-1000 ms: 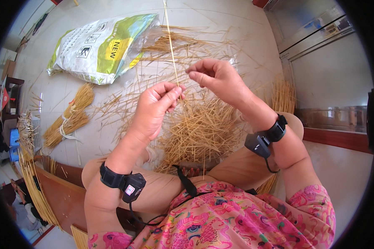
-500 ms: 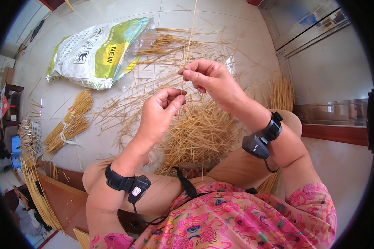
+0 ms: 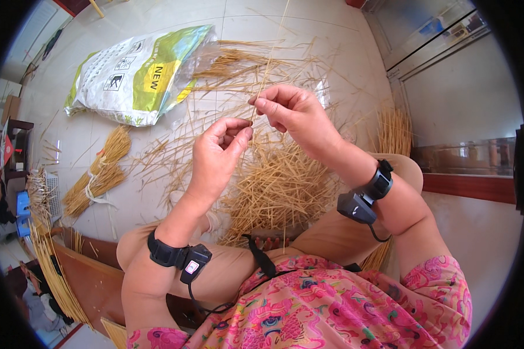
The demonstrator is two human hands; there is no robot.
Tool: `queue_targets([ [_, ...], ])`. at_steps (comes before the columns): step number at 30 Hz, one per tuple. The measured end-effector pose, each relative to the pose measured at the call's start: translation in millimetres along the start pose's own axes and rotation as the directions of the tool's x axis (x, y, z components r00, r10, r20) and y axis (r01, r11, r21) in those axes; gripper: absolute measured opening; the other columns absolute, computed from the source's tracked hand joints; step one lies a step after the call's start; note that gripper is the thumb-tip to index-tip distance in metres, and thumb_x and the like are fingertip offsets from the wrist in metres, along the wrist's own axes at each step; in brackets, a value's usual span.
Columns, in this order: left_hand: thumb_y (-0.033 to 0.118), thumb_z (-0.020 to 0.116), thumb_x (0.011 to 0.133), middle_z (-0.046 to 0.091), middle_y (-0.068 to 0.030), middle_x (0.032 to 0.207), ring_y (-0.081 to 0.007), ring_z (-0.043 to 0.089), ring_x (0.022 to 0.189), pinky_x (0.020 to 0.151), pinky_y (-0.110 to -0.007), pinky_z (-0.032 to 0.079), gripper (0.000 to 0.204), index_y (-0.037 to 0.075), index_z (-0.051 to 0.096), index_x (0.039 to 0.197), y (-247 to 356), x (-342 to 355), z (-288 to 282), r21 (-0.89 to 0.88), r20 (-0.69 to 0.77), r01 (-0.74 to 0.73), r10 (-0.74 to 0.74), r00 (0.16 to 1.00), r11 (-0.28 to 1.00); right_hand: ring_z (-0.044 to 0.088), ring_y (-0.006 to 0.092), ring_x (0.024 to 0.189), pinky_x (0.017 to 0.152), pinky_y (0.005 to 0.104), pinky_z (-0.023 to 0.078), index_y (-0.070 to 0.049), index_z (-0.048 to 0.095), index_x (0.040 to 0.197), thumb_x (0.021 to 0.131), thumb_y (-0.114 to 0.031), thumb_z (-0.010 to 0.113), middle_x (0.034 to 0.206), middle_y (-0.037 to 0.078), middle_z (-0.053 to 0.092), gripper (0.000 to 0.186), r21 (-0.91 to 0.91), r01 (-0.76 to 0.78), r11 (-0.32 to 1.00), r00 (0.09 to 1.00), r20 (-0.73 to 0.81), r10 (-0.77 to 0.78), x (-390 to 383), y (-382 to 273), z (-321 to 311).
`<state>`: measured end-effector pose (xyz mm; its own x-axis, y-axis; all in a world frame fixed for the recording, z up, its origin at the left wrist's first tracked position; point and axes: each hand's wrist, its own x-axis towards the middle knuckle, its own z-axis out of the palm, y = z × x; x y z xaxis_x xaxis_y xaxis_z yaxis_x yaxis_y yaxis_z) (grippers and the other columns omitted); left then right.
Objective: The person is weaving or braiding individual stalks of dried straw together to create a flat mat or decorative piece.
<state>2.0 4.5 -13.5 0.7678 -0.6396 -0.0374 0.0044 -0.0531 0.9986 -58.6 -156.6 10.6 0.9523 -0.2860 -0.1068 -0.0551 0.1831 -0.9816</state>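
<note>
A long, thin pale straw (image 3: 269,58) runs upright between my hands over the floor, its top toward the upper edge. My left hand (image 3: 215,154) pinches it between thumb and fingertips. Just above and to the right, my right hand (image 3: 291,119) pinches the same straw with thumb and forefinger, its other fingers curled. Beneath my hands and between my bent legs lies a loose heap of short cut straw (image 3: 276,192), with more stalks scattered around it.
A white-and-green plastic sack (image 3: 128,72) lies upper left beside loose long stalks. A tied straw bundle (image 3: 96,168) is at left, near a brown wooden box (image 3: 81,273), long stalks, blue stools (image 3: 22,212) and a white basket. Straw (image 3: 393,134) stands at right by a glass-panelled door (image 3: 448,110).
My right hand has come down and leftward onto the straw and now grips it. My left hand dipped, then rose slightly to the left. The straw's top has swung rightward.
</note>
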Motion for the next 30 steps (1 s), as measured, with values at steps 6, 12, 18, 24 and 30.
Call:
queue_targets([
  [6, 0.008, 0.059, 0.085, 0.062, -0.0025, 0.075, -0.0062, 0.057, 0.068, 0.063, -0.020, 0.046, 0.011, -0.001, 0.060, 0.092, 4.4, -1.4, 0.8, -0.041, 0.028, 0.033, -0.032, 0.999, 0.999, 0.053, 0.0037, 0.067, 0.057, 0.0180, 0.043, 0.000, 0.064, 0.089, 0.083, -0.012, 0.064, 0.076, 0.000, 0.062, 0.013, -0.093, 0.043, 0.995, 0.999, -0.015, -0.044, -2.9, -3.6, 6.2],
  [12, 0.006, 0.058, 0.085, 0.062, -0.0044, 0.081, -0.0087, 0.058, 0.075, 0.068, -0.021, 0.046, 0.010, -0.001, 0.059, 0.092, 2.5, -3.6, -1.0, 0.018, 0.092, 0.064, -0.066, 0.994, 0.998, 0.053, 0.0045, 0.067, 0.057, 0.0193, 0.044, 0.000, 0.062, 0.092, 0.083, -0.011, 0.063, 0.079, 0.000, 0.061, 0.014, -0.003, 0.101, 0.995, 0.991, -0.083, -0.101, 3.0, -9.8, -3.7],
  [18, 0.009, 0.062, 0.084, 0.062, -0.0012, 0.072, -0.0047, 0.055, 0.065, 0.061, -0.020, 0.045, 0.010, 0.000, 0.061, 0.087, -1.5, -3.5, 2.0, 0.006, 0.062, 0.044, -0.044, 0.997, 0.999, 0.048, 0.0033, 0.058, 0.050, 0.0166, 0.037, -0.005, 0.058, 0.088, 0.085, -0.010, 0.058, 0.072, 0.000, 0.059, 0.006, 0.043, 0.099, 0.994, 0.993, -0.074, -0.095, 3.1, -7.8, -0.7],
  [24, 0.009, 0.061, 0.084, 0.062, -0.0016, 0.072, -0.0050, 0.056, 0.065, 0.062, -0.019, 0.045, 0.010, 0.000, 0.062, 0.088, -1.4, -3.8, 3.3, 0.003, 0.047, 0.014, -0.014, 0.999, 1.000, 0.045, 0.0053, 0.054, 0.049, 0.0189, 0.036, -0.006, 0.052, 0.081, 0.085, -0.011, 0.052, 0.065, 0.001, 0.054, 0.006, 0.147, -0.008, 0.989, 1.000, 0.006, 0.007, -0.4, -2.7, 0.4],
  [30, 0.009, 0.058, 0.086, 0.062, -0.0026, 0.081, -0.0053, 0.057, 0.072, 0.060, -0.018, 0.041, 0.012, 0.001, 0.060, 0.094, 6.0, -1.9, -2.1, -0.005, 0.021, 0.053, -0.053, 0.998, 0.999, 0.050, 0.0106, 0.050, 0.049, 0.0255, 0.042, -0.002, 0.058, 0.078, 0.078, -0.013, 0.056, 0.059, 0.002, 0.055, 0.012, -0.499, -0.007, 0.867, 0.996, 0.071, 0.049, 0.5, -3.4, -7.9],
])
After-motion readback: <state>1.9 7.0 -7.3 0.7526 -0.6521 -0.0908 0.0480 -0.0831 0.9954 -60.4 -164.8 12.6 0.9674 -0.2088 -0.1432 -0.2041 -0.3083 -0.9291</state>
